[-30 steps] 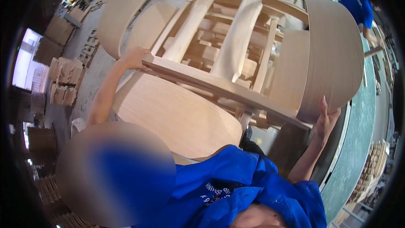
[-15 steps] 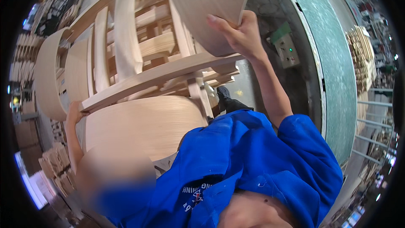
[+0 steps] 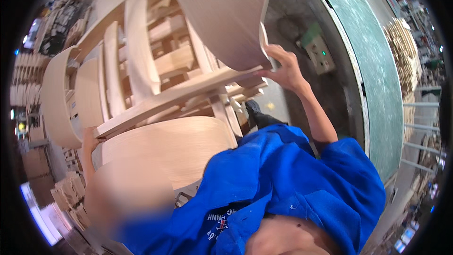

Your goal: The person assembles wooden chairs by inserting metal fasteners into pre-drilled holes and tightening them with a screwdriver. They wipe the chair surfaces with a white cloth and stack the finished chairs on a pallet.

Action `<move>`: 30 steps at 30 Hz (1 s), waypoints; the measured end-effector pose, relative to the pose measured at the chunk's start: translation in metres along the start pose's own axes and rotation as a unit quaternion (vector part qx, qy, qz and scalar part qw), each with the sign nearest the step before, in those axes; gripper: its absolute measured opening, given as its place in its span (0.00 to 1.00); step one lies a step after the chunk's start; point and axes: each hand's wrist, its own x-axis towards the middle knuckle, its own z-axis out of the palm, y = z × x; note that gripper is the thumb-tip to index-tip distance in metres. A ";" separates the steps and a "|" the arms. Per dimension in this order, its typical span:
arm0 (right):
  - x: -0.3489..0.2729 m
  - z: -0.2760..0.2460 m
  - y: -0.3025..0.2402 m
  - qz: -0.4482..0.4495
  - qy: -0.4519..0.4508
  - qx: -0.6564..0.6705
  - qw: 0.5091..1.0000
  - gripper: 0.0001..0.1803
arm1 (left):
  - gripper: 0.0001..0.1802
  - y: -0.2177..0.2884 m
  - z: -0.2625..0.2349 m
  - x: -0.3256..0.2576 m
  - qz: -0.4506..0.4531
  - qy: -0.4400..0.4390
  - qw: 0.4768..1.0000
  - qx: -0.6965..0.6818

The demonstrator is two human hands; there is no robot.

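A long pale wooden rail lies slantwise across a stack of wooden parts in front of me. At its left end, my left hand is closed around the wood, its fingers partly hidden. A large curved plywood panel lies on the stack at the top, its lower edge by the rail. My right hand is closed on the panel's lower right corner. Its fingers bend over the panel's edge, and the thumb lies along the rail's right end. Another curved panel lies just before my body, below the rail.
Several wooden slats fill the stack, with more curved panels at its left. To the right runs a long green-topped surface, with a control box showing a green light beside it. Further right stand stacked wooden parts.
My right hand has slid from the panel's face down to its lower right corner. The curved panel has shifted left. My left hand stays at the rail's left end.
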 end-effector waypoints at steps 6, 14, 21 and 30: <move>-0.002 -0.007 -0.009 0.026 0.005 -0.058 0.998 0.28 | 0.38 0.023 -0.007 0.005 -0.044 0.011 0.999 0.018; 0.000 -0.006 -0.020 0.041 -0.010 -0.023 0.999 0.22 | 0.22 0.038 -0.024 -0.005 0.028 0.000 0.998 -0.048; -0.001 -0.011 -0.022 0.029 -0.016 -0.026 0.999 0.21 | 0.20 0.041 -0.028 -0.010 0.006 0.000 1.000 -0.029; 0.003 -0.011 -0.018 0.030 -0.015 -0.024 0.999 0.20 | 0.19 0.045 -0.031 -0.009 -0.018 -0.032 0.998 -0.053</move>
